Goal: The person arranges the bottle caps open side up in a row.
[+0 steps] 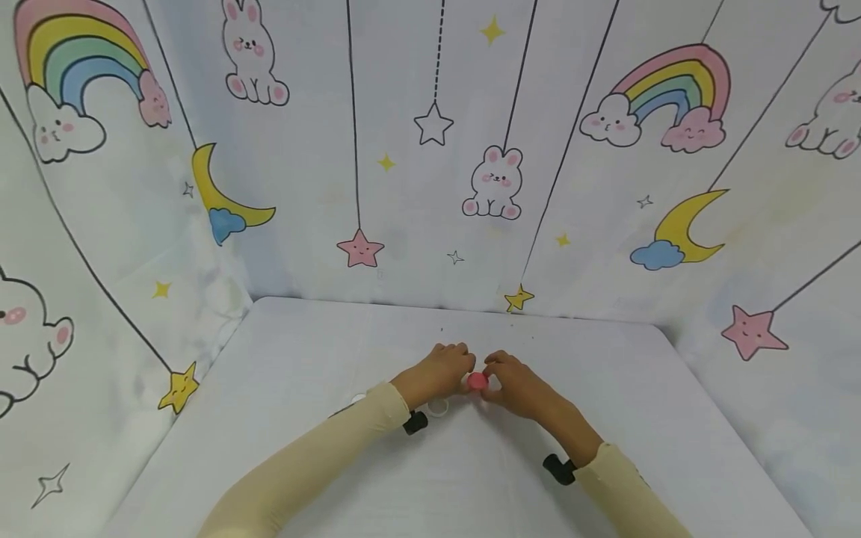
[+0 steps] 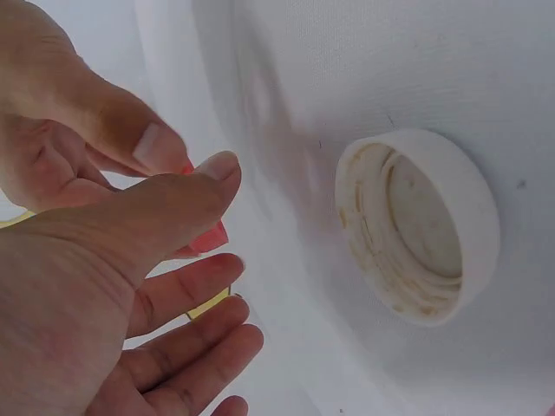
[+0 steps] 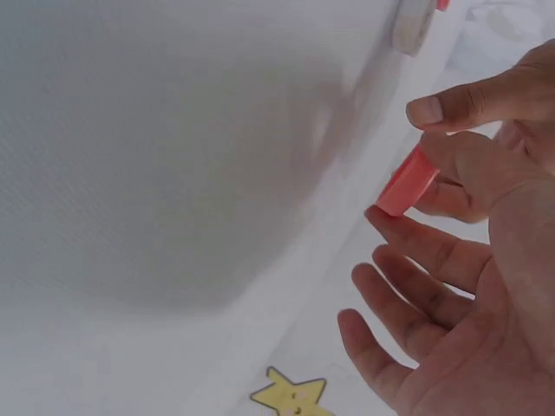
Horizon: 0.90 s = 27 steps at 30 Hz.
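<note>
Between my two hands is a small red bottle cap (image 1: 477,381), raised over the white table. My right hand (image 1: 519,387) pinches it at thumb and index finger, its other fingers spread apart in the right wrist view. On the cap's other side, my left hand (image 1: 439,372) grips it by thumb and forefinger. Part of the red cap (image 2: 210,237) shows below the left thumb in the left wrist view; fingers hide the rest. Close to the left wrist lies a larger white lid (image 2: 477,217), its threaded hollow side visible.
Beside the left sleeve, a white round piece (image 1: 359,398) is partly covered by the arm. A bit of red (image 3: 443,4) shows behind the white lid in the right wrist view. Printed cloth walls (image 1: 430,187) stand behind and beside the table (image 1: 303,336).
</note>
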{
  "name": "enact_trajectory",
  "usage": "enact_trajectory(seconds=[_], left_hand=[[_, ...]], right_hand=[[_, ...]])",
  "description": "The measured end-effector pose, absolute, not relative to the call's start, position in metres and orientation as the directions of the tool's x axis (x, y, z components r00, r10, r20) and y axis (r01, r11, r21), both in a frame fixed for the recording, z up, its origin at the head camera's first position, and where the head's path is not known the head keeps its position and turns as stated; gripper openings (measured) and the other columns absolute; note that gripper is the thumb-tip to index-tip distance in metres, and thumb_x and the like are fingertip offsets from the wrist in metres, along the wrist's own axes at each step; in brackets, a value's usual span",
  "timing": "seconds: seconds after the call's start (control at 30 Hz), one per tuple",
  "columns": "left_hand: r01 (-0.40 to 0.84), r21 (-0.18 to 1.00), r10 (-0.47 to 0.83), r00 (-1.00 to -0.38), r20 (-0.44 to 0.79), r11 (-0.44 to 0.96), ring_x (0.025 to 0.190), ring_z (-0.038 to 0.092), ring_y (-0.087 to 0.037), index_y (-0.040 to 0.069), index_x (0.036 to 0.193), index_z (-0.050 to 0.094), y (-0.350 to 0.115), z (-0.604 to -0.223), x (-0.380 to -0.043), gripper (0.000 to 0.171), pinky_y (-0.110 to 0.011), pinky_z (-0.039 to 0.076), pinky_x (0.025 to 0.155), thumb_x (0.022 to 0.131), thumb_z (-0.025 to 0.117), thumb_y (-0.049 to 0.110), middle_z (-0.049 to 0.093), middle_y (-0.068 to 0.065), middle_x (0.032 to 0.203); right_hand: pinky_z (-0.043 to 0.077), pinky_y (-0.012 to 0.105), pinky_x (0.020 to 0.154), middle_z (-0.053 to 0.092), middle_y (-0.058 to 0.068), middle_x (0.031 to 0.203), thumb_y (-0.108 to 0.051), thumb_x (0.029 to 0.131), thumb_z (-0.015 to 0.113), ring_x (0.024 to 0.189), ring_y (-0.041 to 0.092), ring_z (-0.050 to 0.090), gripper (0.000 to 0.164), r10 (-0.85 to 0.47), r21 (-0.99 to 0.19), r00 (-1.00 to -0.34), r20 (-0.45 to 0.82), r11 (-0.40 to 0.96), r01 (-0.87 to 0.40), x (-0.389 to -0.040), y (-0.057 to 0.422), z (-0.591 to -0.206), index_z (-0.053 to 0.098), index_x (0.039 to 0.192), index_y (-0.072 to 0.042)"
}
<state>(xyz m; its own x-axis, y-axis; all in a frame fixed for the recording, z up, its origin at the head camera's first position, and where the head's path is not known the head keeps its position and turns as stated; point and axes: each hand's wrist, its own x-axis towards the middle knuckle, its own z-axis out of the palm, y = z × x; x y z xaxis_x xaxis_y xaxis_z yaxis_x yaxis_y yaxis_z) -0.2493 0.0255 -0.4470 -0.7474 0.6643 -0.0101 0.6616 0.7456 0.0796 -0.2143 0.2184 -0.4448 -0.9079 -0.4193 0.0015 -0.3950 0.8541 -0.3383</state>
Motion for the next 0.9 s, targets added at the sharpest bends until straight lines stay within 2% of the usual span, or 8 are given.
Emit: enact_trajectory(seconds=[0.13, 0.27, 0.4, 0.53, 0.73, 0.9], left_hand=[[0.66, 0.097, 0.665, -0.747, -0.02, 0.745, 0.1, 0.06, -0.014, 0.017, 0.107, 0.068, 0.021, -0.445, -0.246, 0.032, -0.035, 0.048, 0.091, 0.092, 0.083, 0.042, 0.061, 0.003, 0.108], [0.661, 0.124, 0.667, -0.744, -0.018, 0.74, 0.099, 0.06, -0.014, 0.017, 0.111, 0.067, 0.02, -0.442, -0.242, 0.037, -0.037, 0.049, 0.093, 0.092, 0.082, 0.045, 0.061, 0.003, 0.108], [0.654, 0.158, 0.663, -0.749, -0.006, 0.74, 0.102, 0.062, -0.015, 0.015, 0.116, 0.068, 0.022, -0.443, -0.238, 0.043, -0.04, 0.051, 0.097, 0.092, 0.08, 0.049, 0.063, 0.002, 0.11], [0.654, 0.162, 0.662, -0.75, 0.011, 0.739, 0.101, 0.06, -0.012, 0.015, 0.114, 0.069, 0.023, -0.447, -0.236, 0.048, -0.041, 0.052, 0.096, 0.092, 0.078, 0.057, 0.064, 0.003, 0.107], [0.662, 0.157, 0.667, -0.745, 0.02, 0.733, 0.096, 0.058, -0.01, 0.018, 0.105, 0.068, 0.022, -0.451, -0.233, 0.045, -0.038, 0.05, 0.091, 0.095, 0.071, 0.062, 0.063, 0.005, 0.103], [0.666, 0.159, 0.671, -0.741, 0.027, 0.729, 0.092, 0.058, -0.01, 0.019, 0.101, 0.067, 0.022, -0.452, -0.23, 0.04, -0.037, 0.05, 0.09, 0.098, 0.069, 0.058, 0.061, 0.006, 0.1]], right_hand=[[0.051, 0.052, 0.108, 0.061, 0.019, 0.139, -0.023, 0.095, 0.079, 0.131, 0.036, 0.059, 0.017, -0.419, -0.38, -0.908, -0.001, 0.84, -0.387, -0.211, 0.218, -0.441, 0.077, 0.101, -0.008], [0.05, 0.053, 0.108, 0.06, 0.021, 0.141, -0.024, 0.098, 0.075, 0.132, 0.037, 0.058, 0.017, -0.42, -0.418, -0.907, 0.011, 0.822, -0.386, -0.209, 0.219, -0.438, 0.077, 0.097, -0.008], [0.051, 0.054, 0.107, 0.062, 0.021, 0.139, -0.028, 0.102, 0.07, 0.131, 0.037, 0.059, 0.023, -0.417, -0.455, -0.909, 0.012, 0.807, -0.376, -0.208, 0.218, -0.435, 0.079, 0.092, -0.008], [0.052, 0.055, 0.104, 0.064, 0.021, 0.136, -0.031, 0.103, 0.069, 0.127, 0.037, 0.062, 0.028, -0.407, -0.475, -0.913, -0.003, 0.805, -0.357, -0.206, 0.216, -0.435, 0.08, 0.088, -0.01], [0.053, 0.056, 0.101, 0.065, 0.022, 0.133, -0.028, 0.102, 0.069, 0.123, 0.038, 0.064, 0.028, -0.423, -0.495, -0.906, -0.012, 0.79, -0.362, -0.204, 0.216, -0.437, 0.08, 0.085, -0.008], [0.052, 0.055, 0.103, 0.065, 0.019, 0.134, -0.031, 0.105, 0.064, 0.125, 0.035, 0.063, 0.034, -0.408, -0.498, -0.912, -0.032, 0.798, -0.34, -0.203, 0.215, -0.439, 0.08, 0.081, -0.013]])
